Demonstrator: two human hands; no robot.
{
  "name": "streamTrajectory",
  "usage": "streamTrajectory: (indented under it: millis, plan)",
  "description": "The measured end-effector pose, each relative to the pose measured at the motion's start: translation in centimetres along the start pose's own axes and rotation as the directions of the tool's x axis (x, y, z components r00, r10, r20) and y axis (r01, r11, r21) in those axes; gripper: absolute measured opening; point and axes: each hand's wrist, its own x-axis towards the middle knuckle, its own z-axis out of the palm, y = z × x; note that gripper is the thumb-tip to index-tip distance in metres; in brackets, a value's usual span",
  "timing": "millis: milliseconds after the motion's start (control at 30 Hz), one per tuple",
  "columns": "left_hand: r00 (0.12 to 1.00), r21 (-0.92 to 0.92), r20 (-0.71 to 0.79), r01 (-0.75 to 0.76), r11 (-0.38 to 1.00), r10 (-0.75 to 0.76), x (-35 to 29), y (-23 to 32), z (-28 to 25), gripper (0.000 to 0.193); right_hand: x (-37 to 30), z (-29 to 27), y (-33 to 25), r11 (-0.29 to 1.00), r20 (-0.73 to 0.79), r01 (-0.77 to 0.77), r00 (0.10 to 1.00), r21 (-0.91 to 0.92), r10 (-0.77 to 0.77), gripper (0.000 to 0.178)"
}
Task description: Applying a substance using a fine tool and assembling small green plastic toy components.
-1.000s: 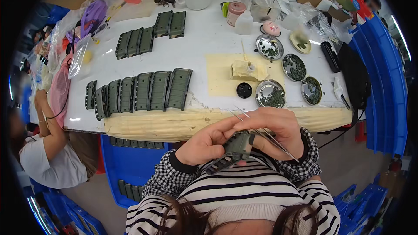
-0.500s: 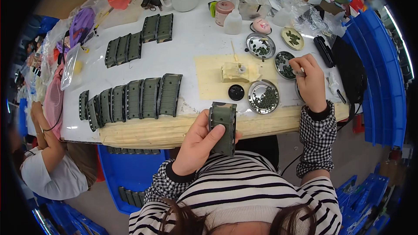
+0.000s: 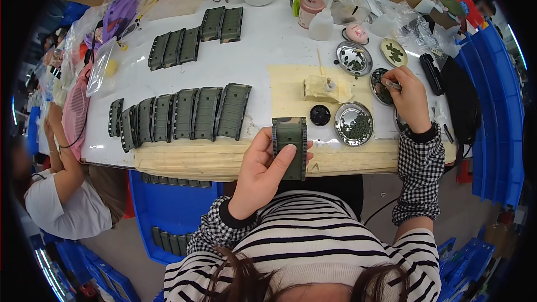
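My left hand (image 3: 260,170) is closed around a dark green rectangular panel (image 3: 289,156) with toothed black long edges and a camouflage-patterned top end. The thumb presses on its face, and the panel stands upright at the table's front edge. At the right, my right hand (image 3: 411,98) pinches tweezers (image 3: 393,85) above a round metal dish of small green pieces (image 3: 381,92). A larger metal dish (image 3: 353,141) with many tiny green bits lies to the left of that hand. Behind are a third metal dish (image 3: 366,70) and a cream dish (image 3: 390,61), both with green pieces.
A row of similar curved panels (image 3: 207,113) lies at left, with more panels (image 3: 173,47) behind. A tape-covered block (image 3: 321,90) and a black round cap (image 3: 320,115) sit mid-table. A white bottle (image 3: 321,25) stands farther back. Another person (image 3: 67,196) sits at left.
The view has shifted, so the table's things appear farther right. My right hand stays over the same dish with the tweezers. My left hand still holds the panel, now turned more squarely toward me.
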Motion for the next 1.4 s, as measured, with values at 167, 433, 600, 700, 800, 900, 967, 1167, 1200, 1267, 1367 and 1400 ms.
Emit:
streamTrajectory:
  millis: [167,433,600,700,800,900,967,1167,1200,1267,1367,1400]
  plan:
    - [0.997,-0.002,-0.051,-0.063,0.998,0.063,0.0,0.0,0.6,0.032,-0.1,-1.0,-1.0,0.999,-0.125,0.021,0.992,-0.047,-0.027,0.020]
    - [0.994,0.113,0.064,-0.100,0.988,0.093,0.1,-0.6,0.3,0.020,-5.1,0.0,-14.5,0.871,-0.038,0.354,0.931,0.339,-0.364,0.027]
    - [0.989,0.175,0.069,-0.138,0.975,0.128,0.0,-1.1,-0.6,0.017,-5.6,2.2,-15.8,0.831,-0.060,0.402,0.909,0.385,-0.411,0.031]
    - [0.993,0.041,0.061,-0.104,0.994,0.101,-0.2,-1.1,-0.5,0.017,-5.8,2.7,-16.3,0.846,-0.109,0.404,0.914,0.348,-0.392,0.027]
    - [0.997,-0.124,0.040,-0.054,0.991,0.060,-0.1,-1.4,-0.3,0.017,-6.1,3.5,-16.5,0.847,-0.188,0.413,0.910,0.335,-0.369,0.026]
    - [0.996,-0.074,-0.030,-0.088,0.993,0.086,0.0,-1.3,0.1,0.017,-6.0,3.5,-16.5,0.841,-0.209,0.400,0.915,0.364,-0.345,0.026]
    - [0.993,0.046,0.000,-0.118,0.992,0.118,0.1,-1.7,-0.5,0.017,-6.0,3.3,-16.5,0.838,-0.204,0.410,0.911,0.360,-0.358,0.026]
    - [0.977,0.246,0.030,-0.211,0.946,0.211,-0.2,-0.9,-0.1,0.024,-5.7,2.7,-16.4,0.833,-0.214,0.408,0.912,0.373,-0.351,0.026]
    - [0.978,0.227,0.008,-0.204,0.952,0.207,-0.4,-0.5,0.4,0.031,-5.5,2.5,-16.2,0.838,-0.215,0.375,0.925,0.397,-0.313,0.026]
    - [0.965,0.204,-0.034,-0.249,0.947,0.261,-0.6,-0.7,0.8,0.050,-5.0,2.4,-15.9,0.846,-0.221,0.344,0.936,0.407,-0.274,0.026]
    - [0.939,0.336,0.004,-0.325,0.884,0.343,-0.6,-1.0,0.6,0.071,-4.0,3.0,-15.0,0.850,-0.271,0.390,0.913,0.355,-0.306,0.026]
    - [0.929,0.403,0.037,-0.351,0.845,0.369,-0.6,-1.1,0.4,0.077,-4.0,2.9,-15.0,0.854,-0.248,0.388,0.916,0.346,-0.316,0.026]
